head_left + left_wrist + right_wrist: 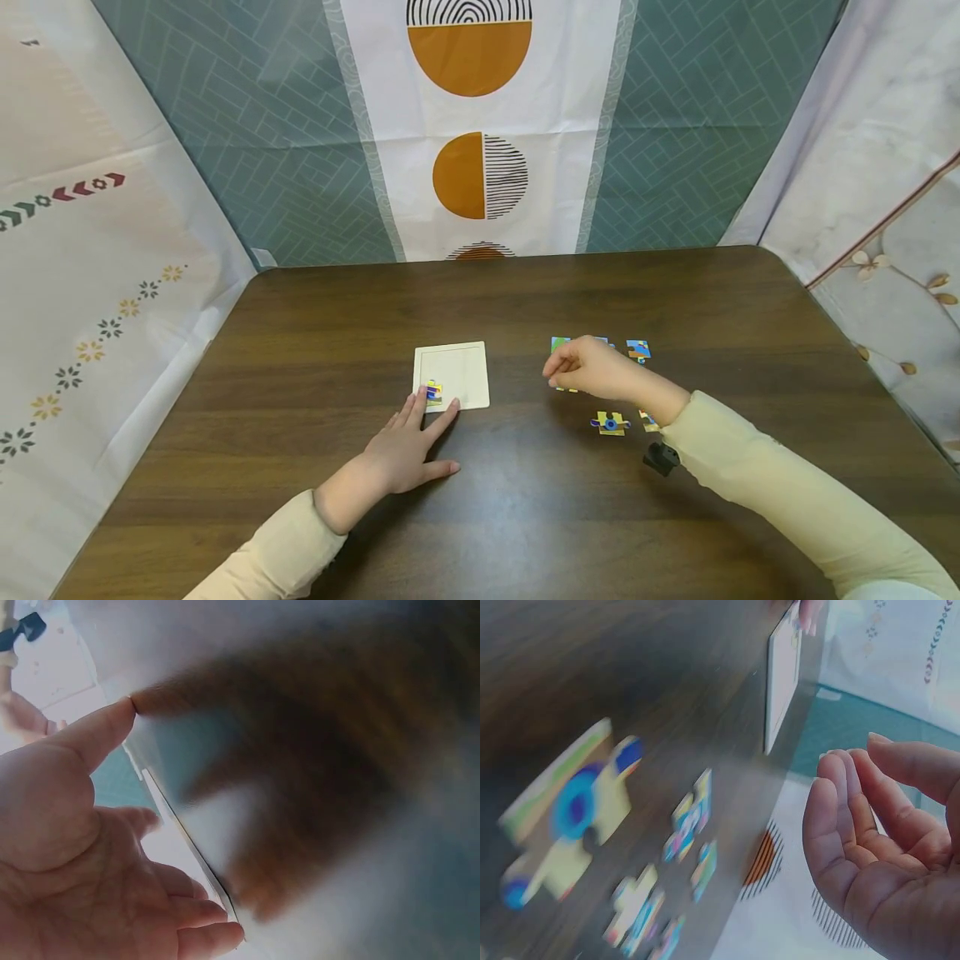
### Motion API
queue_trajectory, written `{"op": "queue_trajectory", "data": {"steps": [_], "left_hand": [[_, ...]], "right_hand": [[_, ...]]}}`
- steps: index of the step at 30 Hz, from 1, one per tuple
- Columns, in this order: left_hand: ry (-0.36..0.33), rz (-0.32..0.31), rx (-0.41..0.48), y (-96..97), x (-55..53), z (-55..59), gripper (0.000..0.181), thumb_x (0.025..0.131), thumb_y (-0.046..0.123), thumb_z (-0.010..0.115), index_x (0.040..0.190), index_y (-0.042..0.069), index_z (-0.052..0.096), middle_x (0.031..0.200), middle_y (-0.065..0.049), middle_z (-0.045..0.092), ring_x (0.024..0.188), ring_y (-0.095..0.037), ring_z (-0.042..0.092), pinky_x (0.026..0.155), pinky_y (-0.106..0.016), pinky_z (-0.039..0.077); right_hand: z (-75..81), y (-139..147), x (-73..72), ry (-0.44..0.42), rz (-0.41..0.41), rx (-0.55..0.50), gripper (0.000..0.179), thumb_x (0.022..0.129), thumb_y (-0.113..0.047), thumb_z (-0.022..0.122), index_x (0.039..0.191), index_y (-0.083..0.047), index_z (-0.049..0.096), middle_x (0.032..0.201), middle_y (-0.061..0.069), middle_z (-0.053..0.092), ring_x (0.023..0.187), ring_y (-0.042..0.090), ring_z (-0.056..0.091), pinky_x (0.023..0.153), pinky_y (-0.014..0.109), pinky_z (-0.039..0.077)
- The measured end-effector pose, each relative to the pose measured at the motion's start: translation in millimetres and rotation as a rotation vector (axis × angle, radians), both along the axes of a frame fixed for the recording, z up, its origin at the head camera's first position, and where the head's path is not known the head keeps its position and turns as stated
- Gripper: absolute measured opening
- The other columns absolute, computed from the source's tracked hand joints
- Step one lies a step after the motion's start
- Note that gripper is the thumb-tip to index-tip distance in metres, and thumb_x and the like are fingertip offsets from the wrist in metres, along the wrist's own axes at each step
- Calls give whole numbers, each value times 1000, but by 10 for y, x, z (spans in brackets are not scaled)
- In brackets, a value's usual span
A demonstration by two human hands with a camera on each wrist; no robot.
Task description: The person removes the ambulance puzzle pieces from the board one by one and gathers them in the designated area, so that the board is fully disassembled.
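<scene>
A cream, square puzzle tray [461,367] lies left of the table's middle, with one small jigsaw piece [434,394] in its lower left corner. Outspread fingers of my left hand [405,450] rest on the tray's near edge, close to that piece. Over a group of loose pieces to the right hovers my right hand [596,368], its fingers loosely bent. In the right wrist view, its thumb and fingertips stand apart with nothing visible between them. A yellow piece with a blue ring [611,424] lies nearer me. The right hand partly covers other pieces.
Other puzzle pieces lie around the right hand, including a blue one [638,349] behind the wrist and a yellowish one [648,421] by the sleeve. The brown wooden table [337,325] ends at a patterned cloth [480,175] at the back.
</scene>
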State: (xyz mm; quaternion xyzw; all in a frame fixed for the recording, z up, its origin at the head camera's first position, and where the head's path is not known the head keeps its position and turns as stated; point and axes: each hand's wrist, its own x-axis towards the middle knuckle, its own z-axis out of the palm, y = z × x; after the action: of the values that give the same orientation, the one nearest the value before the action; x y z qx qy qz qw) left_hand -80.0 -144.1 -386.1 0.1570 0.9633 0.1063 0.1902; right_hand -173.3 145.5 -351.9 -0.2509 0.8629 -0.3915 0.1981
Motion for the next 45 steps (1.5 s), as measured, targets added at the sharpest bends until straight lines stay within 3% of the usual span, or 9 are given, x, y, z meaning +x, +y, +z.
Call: {"op": "queue_trajectory", "data": {"steps": [9, 14, 20, 26, 34, 39, 45], "left_hand": [[22, 26, -3, -50, 0, 2, 80, 87, 54, 59, 151, 19, 26, 154, -31, 8, 143, -45, 12, 113, -54, 24], [-1, 51, -6, -84, -6, -2, 80, 88, 57, 56, 151, 21, 26, 155, -29, 7, 144, -44, 11, 113, -54, 23], [-44, 35, -22, -100, -1, 16, 80, 88, 56, 57, 152, 21, 25, 155, -29, 7, 143, -44, 14, 113, -54, 24], [-51, 25, -35, -91, -10, 64, 83, 86, 57, 60, 152, 20, 25, 155, -29, 7, 143, -44, 15, 113, -53, 24], [-43, 31, -40, -111, 7, 35, 83, 85, 57, 60, 152, 21, 25, 156, -28, 7, 144, -42, 12, 115, -53, 19], [-39, 33, -49, -115, 3, 10, 83, 85, 59, 59, 152, 24, 23, 157, -25, 6, 145, -40, 10, 116, -52, 17], [-33, 34, -58, -120, -1, 10, 84, 85, 60, 58, 152, 25, 22, 157, -25, 6, 145, -39, 10, 116, -51, 17]], "right_hand": [[-13, -431, -101, 41, 29, 25, 14, 86, -7, 66, 96, 2, 69, 89, 7, 71, 86, 19, 66, 78, 33, 54], [-59, -650, -145, 71, 53, 22, 12, 86, -6, 66, 95, 2, 70, 88, 8, 71, 84, 18, 67, 77, 30, 54], [-108, -872, -173, 88, 68, 52, 13, 87, -6, 64, 97, 1, 70, 90, 8, 71, 84, 17, 67, 77, 27, 53], [-101, -1067, -181, 91, 86, 85, 14, 89, -6, 63, 100, 0, 69, 95, 9, 71, 91, 20, 67, 80, 28, 53], [-182, -1332, -224, 73, 106, 92, 15, 91, -6, 62, 102, 0, 69, 100, 11, 72, 99, 23, 67, 81, 28, 54], [-230, -1437, -232, 58, 135, 119, 17, 89, -5, 63, 104, 0, 69, 103, 12, 71, 100, 24, 66, 87, 32, 52], [-211, -1496, -196, 78, 185, 166, 19, 84, -1, 62, 102, 0, 69, 103, 11, 71, 99, 22, 67, 84, 26, 52]]}}
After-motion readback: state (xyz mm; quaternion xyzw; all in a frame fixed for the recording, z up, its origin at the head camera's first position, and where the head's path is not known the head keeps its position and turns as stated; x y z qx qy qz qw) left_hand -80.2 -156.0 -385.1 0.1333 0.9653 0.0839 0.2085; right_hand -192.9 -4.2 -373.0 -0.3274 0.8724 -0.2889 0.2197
